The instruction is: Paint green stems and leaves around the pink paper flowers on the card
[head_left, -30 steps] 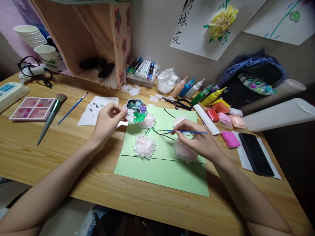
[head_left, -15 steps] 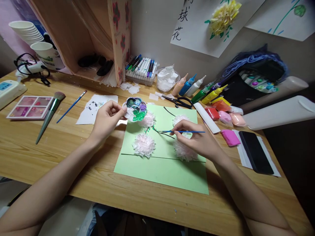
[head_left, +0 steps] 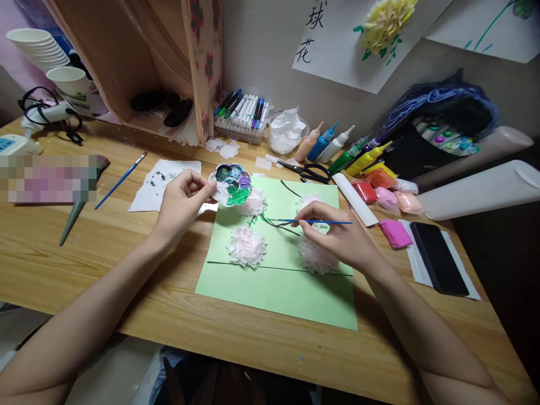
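Observation:
My left hand [head_left: 185, 199] pinches the rim of a small flower-shaped paint palette [head_left: 232, 185], tilted over the upper left of a green sheet of paper [head_left: 274, 298]. Green, purple and dark paint lies in its wells. Between the fingertips of my right hand [head_left: 333, 230] is a thin blue paintbrush [head_left: 329, 222], its tip pointing left at small green leaf marks [head_left: 265, 218] beside dark painted stems. Several pale pink paper flowers [head_left: 247, 247] sit on the sheet. My right hand partly covers the two on the right, and the palette overlaps the upper left one.
Left on the desk lie another blue brush [head_left: 122, 180], a paint-spotted paper [head_left: 158, 183] and a large makeup brush [head_left: 70, 222]. Behind the sheet are black scissors [head_left: 312, 171], paint bottles [head_left: 323, 143] and a marker box [head_left: 242, 121]. A phone [head_left: 439, 259] lies at right.
The view has shifted slightly. Both hands keep nearly the same places, with the palette and paintbrush still held; the brush tip has moved only a little.

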`<move>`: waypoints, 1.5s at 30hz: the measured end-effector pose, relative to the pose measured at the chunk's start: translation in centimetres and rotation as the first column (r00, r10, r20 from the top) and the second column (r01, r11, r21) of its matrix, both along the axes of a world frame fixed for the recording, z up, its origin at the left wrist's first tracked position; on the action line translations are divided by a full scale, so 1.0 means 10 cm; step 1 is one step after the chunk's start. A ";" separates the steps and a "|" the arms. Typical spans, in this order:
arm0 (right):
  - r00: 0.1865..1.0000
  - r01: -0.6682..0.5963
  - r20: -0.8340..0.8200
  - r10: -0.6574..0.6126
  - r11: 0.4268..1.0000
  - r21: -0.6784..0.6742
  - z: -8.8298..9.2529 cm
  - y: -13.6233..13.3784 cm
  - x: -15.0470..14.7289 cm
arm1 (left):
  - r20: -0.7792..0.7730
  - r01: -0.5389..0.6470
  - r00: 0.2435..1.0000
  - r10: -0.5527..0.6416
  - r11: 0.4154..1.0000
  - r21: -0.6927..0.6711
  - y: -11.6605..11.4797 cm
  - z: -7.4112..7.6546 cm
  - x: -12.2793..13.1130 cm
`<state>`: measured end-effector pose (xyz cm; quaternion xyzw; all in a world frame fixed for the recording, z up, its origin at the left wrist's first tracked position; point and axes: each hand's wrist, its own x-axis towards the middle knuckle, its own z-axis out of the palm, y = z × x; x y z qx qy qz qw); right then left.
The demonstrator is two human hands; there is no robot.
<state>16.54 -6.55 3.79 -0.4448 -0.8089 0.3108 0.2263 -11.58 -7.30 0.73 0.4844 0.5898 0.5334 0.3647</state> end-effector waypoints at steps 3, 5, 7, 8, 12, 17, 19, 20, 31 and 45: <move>1.000 -0.004 -0.003 0.004 1.000 -0.003 0.01 -0.01 0.00 | 0.000 -0.003 1.000 0.003 1.000 -0.008 0.00 0.00 0.00; 1.000 -0.007 -0.004 0.007 1.000 -0.007 0.01 -0.01 0.00 | 0.002 -0.002 1.000 0.002 1.000 -0.009 0.00 0.01 0.00; 1.000 -0.011 -0.008 0.010 1.000 -0.011 0.01 -0.02 0.00 | -0.005 -0.005 1.000 0.005 1.000 -0.010 0.00 0.01 0.00; 1.000 -0.012 -0.011 0.012 1.000 -0.010 0.01 -0.02 0.01 | -0.011 -0.008 1.000 0.008 1.000 -0.013 0.00 0.02 0.01; 0.999 0.004 -0.039 -0.003 1.000 0.018 0.00 -0.01 0.02 | -0.019 -0.020 1.000 0.020 0.999 -0.026 0.00 0.02 0.01; 1.000 0.006 -0.024 -0.006 1.000 0.007 -0.02 0.00 0.02 | -0.021 -0.013 1.000 0.013 0.999 -0.030 -0.01 0.02 0.01; 1.000 -0.010 -0.011 0.010 1.000 0.007 -0.01 0.00 0.01 | -0.025 -0.014 1.000 0.013 0.999 -0.033 -0.01 0.02 0.01; 1.000 -0.017 -0.011 0.017 1.000 0.009 -0.01 0.00 0.01 | -0.026 -0.015 1.000 0.015 0.999 -0.033 -0.01 0.03 0.01; 0.928 0.139 -0.367 -0.056 0.969 0.204 0.03 -0.14 0.01 | 0.072 0.093 0.993 -0.088 0.994 -0.062 -0.08 -0.01 0.10; 0.975 -0.111 -0.170 0.145 0.975 0.191 0.03 -0.16 -0.01 | 0.100 0.200 0.976 -0.192 0.976 -0.082 -0.14 -0.03 0.18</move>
